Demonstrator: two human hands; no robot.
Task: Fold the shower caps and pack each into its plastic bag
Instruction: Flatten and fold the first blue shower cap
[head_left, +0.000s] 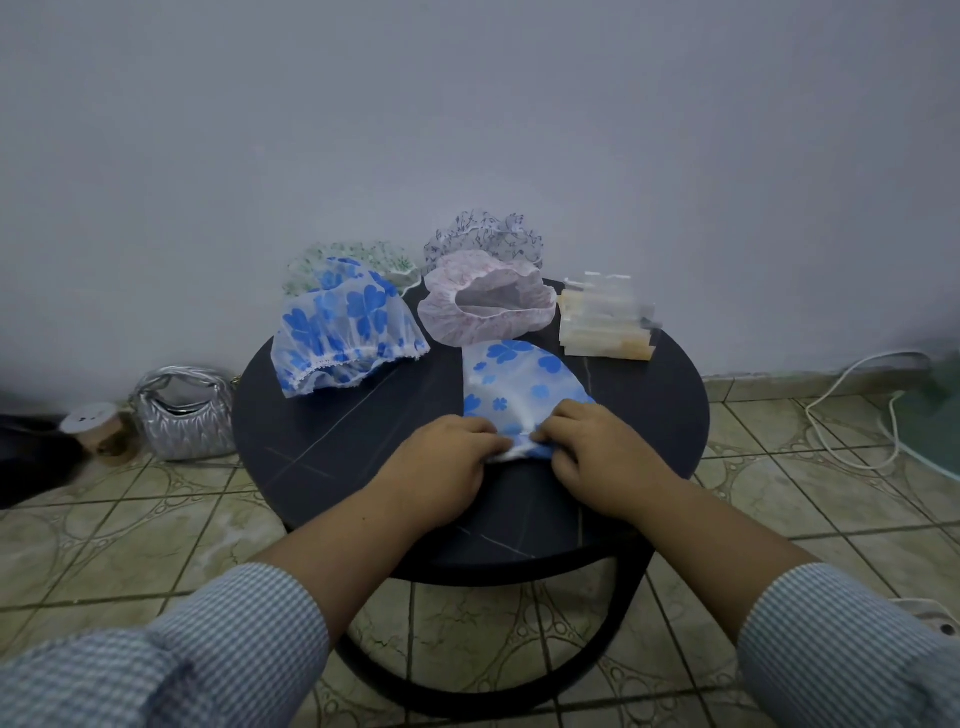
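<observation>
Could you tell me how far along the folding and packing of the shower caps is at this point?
Nothing looks packed yet. Both hands, left hand and right hand, pinch the near edge of a flattened blue-flowered cap on the round table. Four caps wait unfolded: blue cap, pink cap, green cap, purple cap. The plastic bags sit stacked.

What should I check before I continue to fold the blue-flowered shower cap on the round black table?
1. Both hands grip the blue-flowered white plastic shower cap: ok; left hand and right hand pinch its near edge.
2. Cap lies flat on the round black table: ok.
3. Near edge gathered evenly: cannot tell, the fingers cover it.
4. Stack of clear plastic bags on the table: ok, at the far right.
5. Folding space free of the other caps: ok; the second blue-flowered cap and the pink cap lie apart.
</observation>
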